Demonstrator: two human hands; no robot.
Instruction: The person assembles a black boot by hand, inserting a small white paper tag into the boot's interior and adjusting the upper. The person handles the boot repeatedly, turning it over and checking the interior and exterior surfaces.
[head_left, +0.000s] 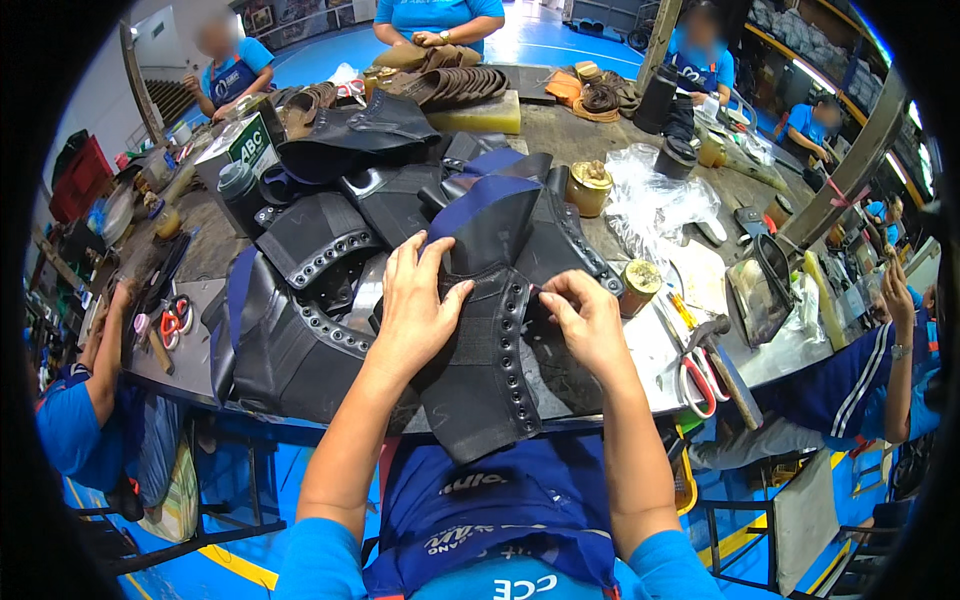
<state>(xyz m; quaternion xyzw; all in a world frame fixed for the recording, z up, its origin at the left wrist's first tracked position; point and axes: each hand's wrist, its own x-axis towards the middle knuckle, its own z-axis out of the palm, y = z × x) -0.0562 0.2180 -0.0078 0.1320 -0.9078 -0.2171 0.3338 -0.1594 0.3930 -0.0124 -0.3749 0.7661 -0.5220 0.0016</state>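
A black boot upper (472,365) with a row of metal eyelets and a dark blue lining lies in front of me, its lower end over the table's edge. My left hand (418,305) rests on it with fingers stretched out, pressing near the blue lining. At the eyelet edge, the fingertips of my right hand (588,318) are pinched together; what they hold is too small to make out. More black boot uppers (290,345) are piled to the left, and others (350,135) lie beyond my hands.
Right of me are a glue jar (640,280), red-handled scissors (697,385), a hammer (735,385) and crumpled clear plastic (655,200). Another jar (588,188) stands farther back. Orange-handled scissors (176,320) lie left. Several co-workers sit or stand around the table.
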